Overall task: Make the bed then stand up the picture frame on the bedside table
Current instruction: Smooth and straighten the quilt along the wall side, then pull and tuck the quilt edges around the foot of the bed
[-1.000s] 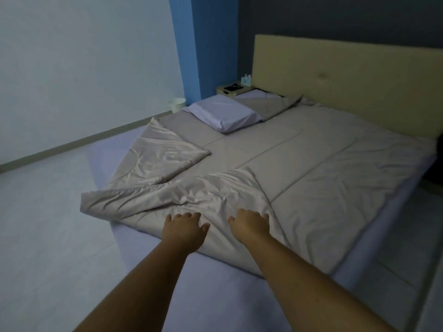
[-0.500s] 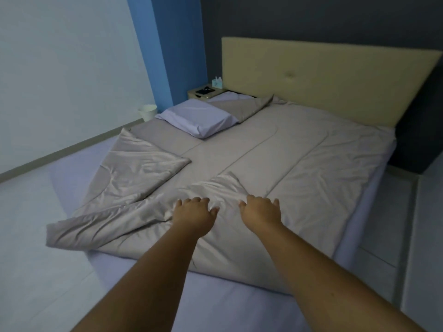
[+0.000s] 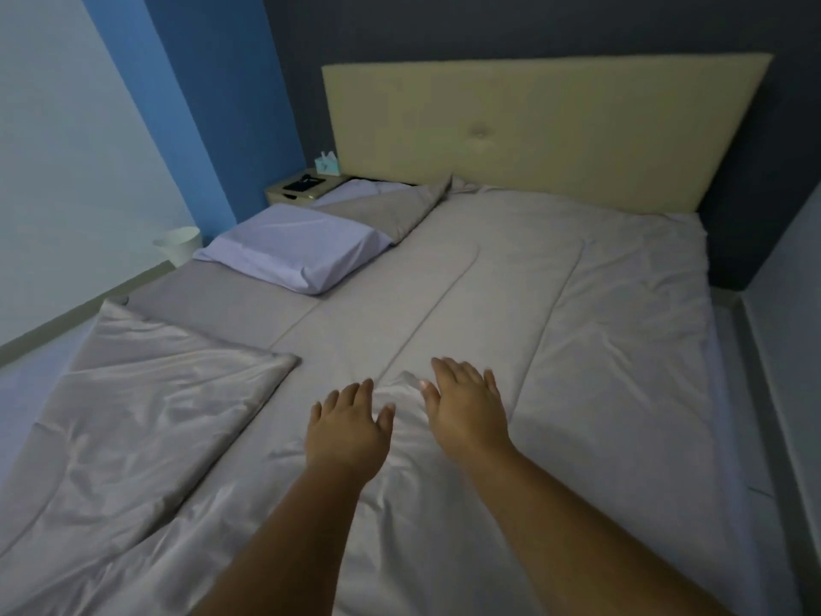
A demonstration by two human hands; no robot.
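A beige quilt (image 3: 555, 313) covers most of the bed, with its near left corner (image 3: 146, 393) folded back over itself. My left hand (image 3: 346, 431) and my right hand (image 3: 466, 409) lie flat on the quilt near the foot of the bed, fingers spread, a small raised crease between them. A lilac pillow (image 3: 297, 249) lies at the head on the left, partly under a folded flap of quilt. The bedside table (image 3: 288, 193) stands left of the headboard, with a dark flat object (image 3: 304, 184) lying on it, probably the picture frame.
A padded yellow headboard (image 3: 555, 126) backs the bed. A teal tissue box (image 3: 328, 164) sits at the rear of the bedside table. A white waste bin (image 3: 177, 244) stands on the floor by the left wall. Floor runs along the right side of the bed.
Both hands have slid forward over the quilt and opened flat, and the turned-up fold they rested on now lies nearly flat. The view has moved closer over the bed.
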